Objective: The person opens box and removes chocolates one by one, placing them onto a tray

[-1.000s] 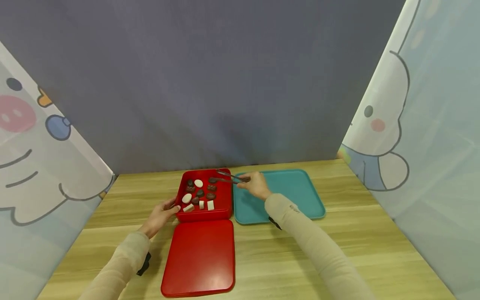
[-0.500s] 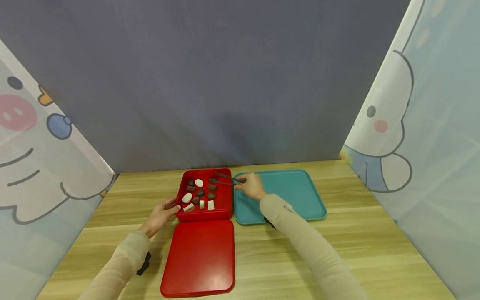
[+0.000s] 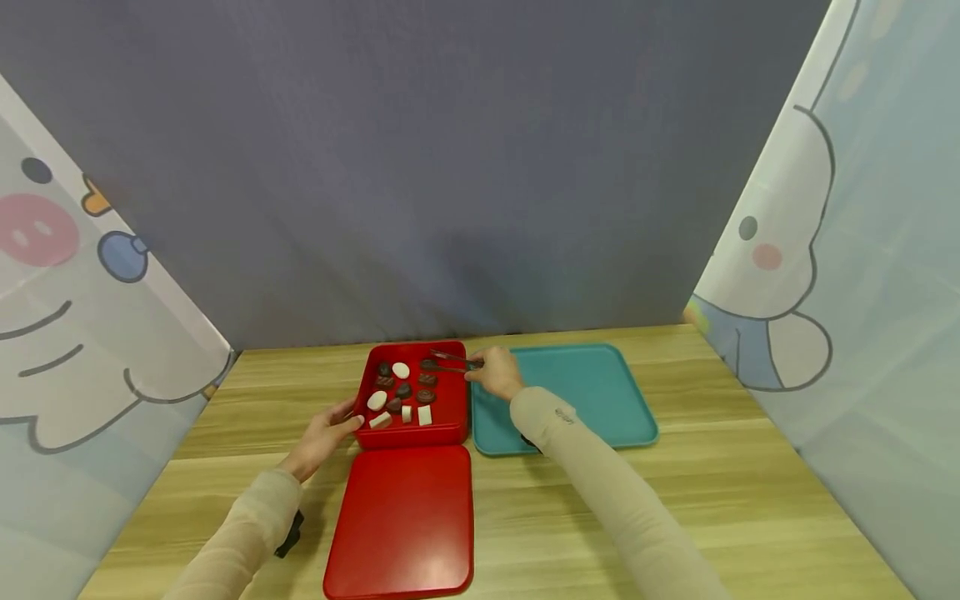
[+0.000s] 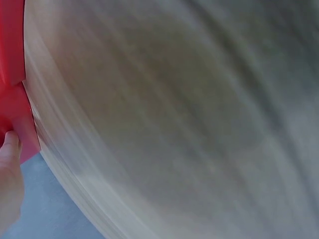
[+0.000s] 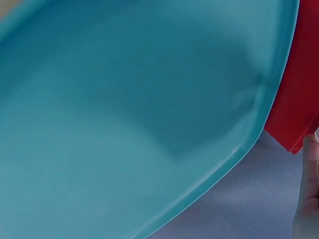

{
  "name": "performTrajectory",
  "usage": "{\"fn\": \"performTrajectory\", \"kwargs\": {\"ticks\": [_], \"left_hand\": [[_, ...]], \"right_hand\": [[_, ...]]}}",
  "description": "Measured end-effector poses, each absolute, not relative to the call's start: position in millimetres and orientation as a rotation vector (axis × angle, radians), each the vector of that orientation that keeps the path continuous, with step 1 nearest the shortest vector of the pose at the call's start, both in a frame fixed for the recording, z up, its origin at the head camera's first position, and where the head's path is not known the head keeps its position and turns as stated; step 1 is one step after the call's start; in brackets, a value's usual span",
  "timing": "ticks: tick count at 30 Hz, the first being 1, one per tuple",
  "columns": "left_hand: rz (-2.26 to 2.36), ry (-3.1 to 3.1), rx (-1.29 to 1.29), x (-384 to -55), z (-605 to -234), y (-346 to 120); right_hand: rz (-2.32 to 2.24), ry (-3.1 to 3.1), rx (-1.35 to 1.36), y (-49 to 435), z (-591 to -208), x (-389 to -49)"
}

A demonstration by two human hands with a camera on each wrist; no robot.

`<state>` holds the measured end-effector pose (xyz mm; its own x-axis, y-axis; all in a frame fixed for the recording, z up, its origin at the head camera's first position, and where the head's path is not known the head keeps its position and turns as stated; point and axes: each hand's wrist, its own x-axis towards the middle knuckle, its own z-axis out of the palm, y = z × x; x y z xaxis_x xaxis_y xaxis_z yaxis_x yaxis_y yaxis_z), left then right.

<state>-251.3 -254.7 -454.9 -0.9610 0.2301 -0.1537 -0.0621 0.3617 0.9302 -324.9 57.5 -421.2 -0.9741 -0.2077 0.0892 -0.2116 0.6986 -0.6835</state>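
Behind right fingers (image 3: 480, 375), tongs (image 3: 450, 358) partly hide; tips unclear.

The left forearm (image 3: 242, 529) reaches to the red box (image 3: 416, 437) from its near left; the left hand (image 3: 318, 440) grips the near-left corner, thumb (image 4: 10, 145) against the wall. The right forearm (image 3: 600, 483) slants in from the near right, and the right hand (image 3: 496, 372), thumb and fingers pinched, is just beside the box's right rim.
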Motion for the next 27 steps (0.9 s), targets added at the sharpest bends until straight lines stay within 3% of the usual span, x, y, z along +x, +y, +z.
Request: {"fn": "performTrajectory", "kwargs": {"ticks": [27], "left_hand": [[1.654,2.361,0.160,-249,-454,-254]], "right_hand": [[0.993,-3.004,0.336,42,-404,-337]]}}
